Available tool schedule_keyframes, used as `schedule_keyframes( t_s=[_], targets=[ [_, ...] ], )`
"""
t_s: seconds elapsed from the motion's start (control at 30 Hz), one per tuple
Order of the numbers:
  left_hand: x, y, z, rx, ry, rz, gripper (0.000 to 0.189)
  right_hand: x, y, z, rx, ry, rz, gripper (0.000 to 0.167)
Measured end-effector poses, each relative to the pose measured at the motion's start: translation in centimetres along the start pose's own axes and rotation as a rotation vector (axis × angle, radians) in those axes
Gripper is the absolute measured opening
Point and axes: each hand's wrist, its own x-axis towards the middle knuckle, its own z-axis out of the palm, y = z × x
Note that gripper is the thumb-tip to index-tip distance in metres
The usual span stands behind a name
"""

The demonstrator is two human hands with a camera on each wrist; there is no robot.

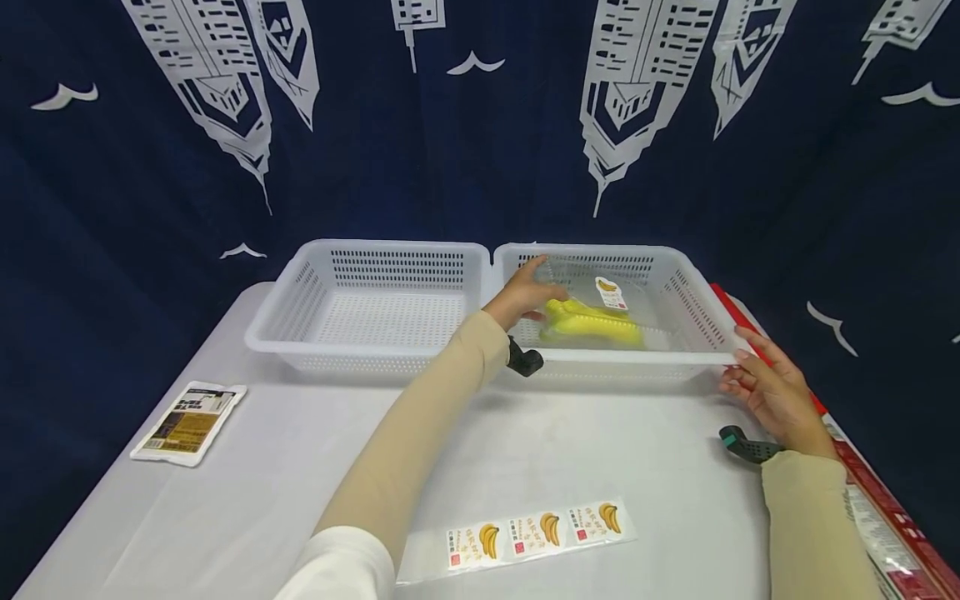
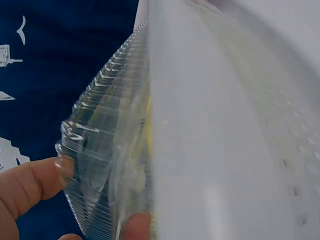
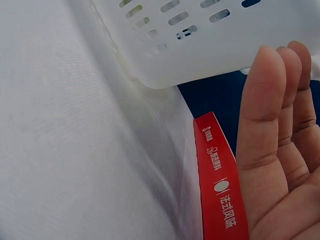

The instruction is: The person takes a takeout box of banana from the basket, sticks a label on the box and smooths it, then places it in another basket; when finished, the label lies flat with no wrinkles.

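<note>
A clear plastic box (image 1: 645, 312) with yellow bananas (image 1: 592, 325) inside and a banana sticker (image 1: 611, 293) on its lid sits in the right white basket (image 1: 615, 357). My left hand (image 1: 523, 293) reaches over that basket's left side and grips the box's left end. In the left wrist view, its fingers (image 2: 35, 182) lie on the ribbed clear edge; the basket wall hides part of the box. At the basket's right front corner is my right hand (image 1: 772, 392), with fairly straight fingers (image 3: 262, 107) beside the rim. Whether they touch it, I cannot tell.
Another white basket (image 1: 288, 346) stands directly to the left. A strip of banana stickers (image 1: 540, 533) lies at the table's front, and a brown-and-white pouch (image 1: 187, 423) lies at left. Red printed packaging (image 1: 862, 475) runs along the right edge. Behind hangs a dark blue patterned curtain (image 1: 480, 150).
</note>
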Motion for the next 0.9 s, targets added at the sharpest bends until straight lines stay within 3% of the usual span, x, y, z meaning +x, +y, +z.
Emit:
schedule_keyframes(
  t_s=[0.27, 0.9],
  targets=[
    [0.1, 0.0, 0.8, -0.045, 0.008, 0.001, 0.093, 0.0, -0.3, 0.1, -0.01, 0.008, 0.005, 0.038],
    [0.5, -1.3, 1.5, 0.089, -0.027, -0.032, 0.094, -0.1, -0.3, 0.2, 0.013, 0.025, 0.029, 0.038]
  ],
)
